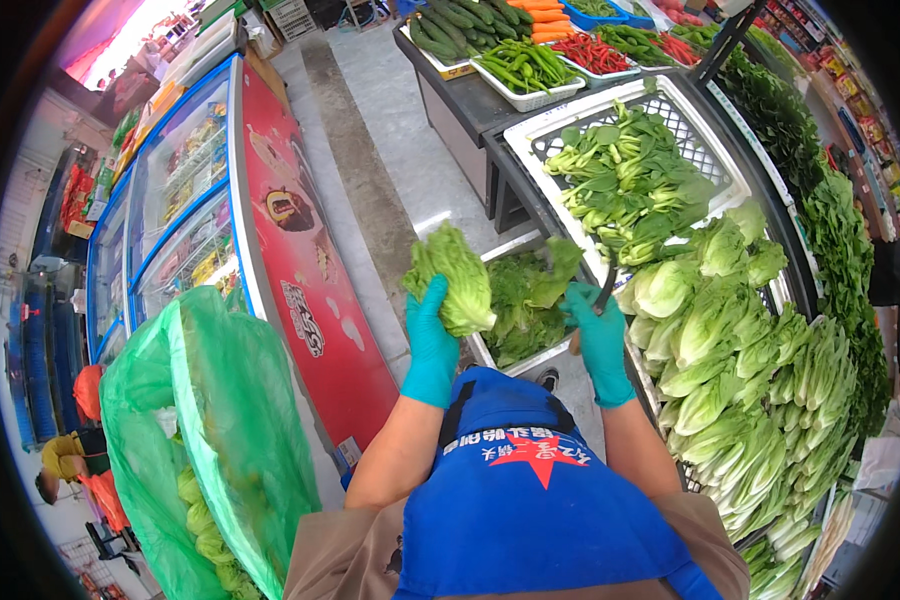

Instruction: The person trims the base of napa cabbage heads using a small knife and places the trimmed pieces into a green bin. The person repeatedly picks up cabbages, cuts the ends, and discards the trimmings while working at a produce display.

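Observation:
Both hands wear teal gloves. My left hand [429, 337] grips a head of leafy green lettuce [452, 281] by its lower part, its cut base towards the right. My right hand [596, 326] is closed around a dark-bladed knife [607, 289] and a loose lettuce leaf [562, 262]; how the fingers hold each is partly hidden. Between and below the hands, a white crate [529, 365] on the floor holds loose green leaves [521, 315]. On the right, lettuce heads [709, 330] are stacked beside leafy greens [634, 180] in a white plastic crate [529, 135].
A green plastic bag [232, 390] with lettuce stands at the left, by a red-sided chest freezer [300, 225]. Ahead, a dark table [450, 94] bears cucumbers, carrots and a basket of green peppers [525, 71]. A person in yellow [64, 457] is at the far left.

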A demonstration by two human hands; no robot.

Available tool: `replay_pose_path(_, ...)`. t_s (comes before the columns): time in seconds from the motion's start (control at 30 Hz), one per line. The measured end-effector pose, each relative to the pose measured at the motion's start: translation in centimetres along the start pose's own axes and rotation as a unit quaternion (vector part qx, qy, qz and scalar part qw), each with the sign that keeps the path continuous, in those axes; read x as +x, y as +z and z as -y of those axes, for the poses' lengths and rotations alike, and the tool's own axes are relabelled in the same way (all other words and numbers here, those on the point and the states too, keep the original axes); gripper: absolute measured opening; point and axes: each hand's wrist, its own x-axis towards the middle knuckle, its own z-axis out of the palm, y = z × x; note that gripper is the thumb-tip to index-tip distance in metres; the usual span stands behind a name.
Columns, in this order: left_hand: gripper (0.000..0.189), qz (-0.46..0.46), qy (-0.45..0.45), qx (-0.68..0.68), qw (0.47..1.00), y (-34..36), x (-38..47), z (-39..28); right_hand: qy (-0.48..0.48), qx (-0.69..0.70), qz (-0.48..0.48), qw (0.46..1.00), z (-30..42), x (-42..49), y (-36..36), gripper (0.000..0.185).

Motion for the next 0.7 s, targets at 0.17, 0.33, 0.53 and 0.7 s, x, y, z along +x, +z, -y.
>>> replay_pose_path(0.17,0.062,0.093,-0.053,0.166,0.980,3.5,-2.7,1.0,0.040,0.019,0.118,0.992,1.0,-2.5,2.7,0.045)
replay_pose_path(0.33,0.083,0.162,-0.121,0.140,0.969,4.1,-2.7,1.0,0.090,0.160,0.052,0.982,-0.2,-1.8,0.8,0.016)
replay_pose_path(0.53,0.080,0.078,-0.110,0.329,0.935,1.8,-3.9,-0.8,0.112,0.162,-0.005,0.981,2.1,-2.6,0.8,0.019)
replay_pose_path(0.7,0.076,0.138,-0.089,0.343,0.925,4.1,-6.9,-0.3,-0.092,-0.108,-0.058,0.988,-1.3,-2.1,1.9,0.056)
